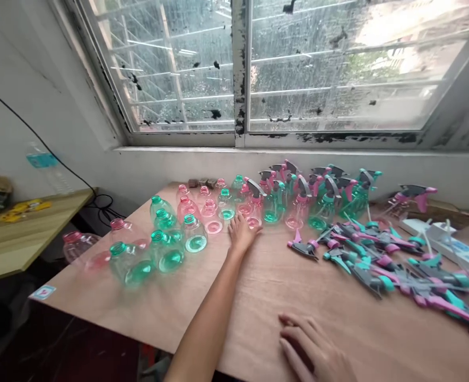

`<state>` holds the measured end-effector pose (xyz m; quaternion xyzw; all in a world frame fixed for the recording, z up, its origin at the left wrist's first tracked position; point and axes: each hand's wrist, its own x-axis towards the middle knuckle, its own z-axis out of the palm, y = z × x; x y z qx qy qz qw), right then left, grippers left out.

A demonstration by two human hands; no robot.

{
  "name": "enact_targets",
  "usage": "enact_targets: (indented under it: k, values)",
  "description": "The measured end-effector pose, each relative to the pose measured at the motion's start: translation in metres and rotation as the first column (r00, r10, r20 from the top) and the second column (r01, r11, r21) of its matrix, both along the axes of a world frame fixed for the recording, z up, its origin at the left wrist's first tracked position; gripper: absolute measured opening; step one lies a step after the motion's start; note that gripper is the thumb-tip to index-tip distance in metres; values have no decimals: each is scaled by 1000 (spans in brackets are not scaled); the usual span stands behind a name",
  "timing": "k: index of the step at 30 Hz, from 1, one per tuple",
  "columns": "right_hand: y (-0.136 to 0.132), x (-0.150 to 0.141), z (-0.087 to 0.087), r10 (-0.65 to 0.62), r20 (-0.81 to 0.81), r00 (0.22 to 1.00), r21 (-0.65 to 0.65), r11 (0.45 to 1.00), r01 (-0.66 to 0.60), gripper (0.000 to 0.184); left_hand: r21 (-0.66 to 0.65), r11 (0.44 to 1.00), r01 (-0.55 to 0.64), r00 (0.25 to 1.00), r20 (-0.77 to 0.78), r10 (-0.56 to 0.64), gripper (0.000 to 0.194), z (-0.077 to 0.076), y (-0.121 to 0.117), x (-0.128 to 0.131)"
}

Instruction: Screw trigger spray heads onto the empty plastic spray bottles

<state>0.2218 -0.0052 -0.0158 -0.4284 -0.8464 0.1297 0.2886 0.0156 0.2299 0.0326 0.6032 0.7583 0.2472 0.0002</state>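
Note:
My left hand (243,233) reaches to the row of bottles, its thumb and fingers around the base of a clear pink spray bottle (254,206) with a grey and pink trigger head. The bottle stands upright on the table, its lower part partly hidden by the hand. Close to the table's front edge, my right hand (316,347) holds nothing, its fingers apart and loosely bent. To the right of both hands lies a heap of loose trigger sprayers (393,260) in pink, teal and grey. Open-necked green bottles (166,252) and pink bottles (211,216) stand at the left.
Several bottles with trigger heads, including a green spray bottle (322,209), line the wall below the window (242,140). A white and blue box (453,246) lies at the right. Beyond the left table edge is a second table (31,228) with a dark cable (103,204) beside it.

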Motion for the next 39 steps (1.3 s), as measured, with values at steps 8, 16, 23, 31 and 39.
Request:
enact_targets:
  k: [8, 16, 23, 31, 39]
  values:
    - [-9, -10, 19, -57, 9, 998, -65, 996, 57, 19, 267, 955, 126, 991, -86, -107, 41, -8, -42, 14]
    - [-10, -11, 30, -29, -11, 1000, -43, 999, 29, 12, 450, 884, -124, 984, -61, 168, 51, 65, -99, -43]
    - [-10, -18, 31, -57, 22, 998, 42, 998, 57, 15, 338, 941, -6, 969, -230, 89, 27, 76, -119, -79]
    - [-10, -15, 33, -41, -8, 999, 77, 996, 42, 15, 357, 910, 210, 955, -273, -113, 18, 49, -141, -28]
    - [-10, -14, 33, -36, -70, 997, 51, 998, 39, 17, 411, 725, 553, 832, -215, -512, 41, 12, -243, 19]
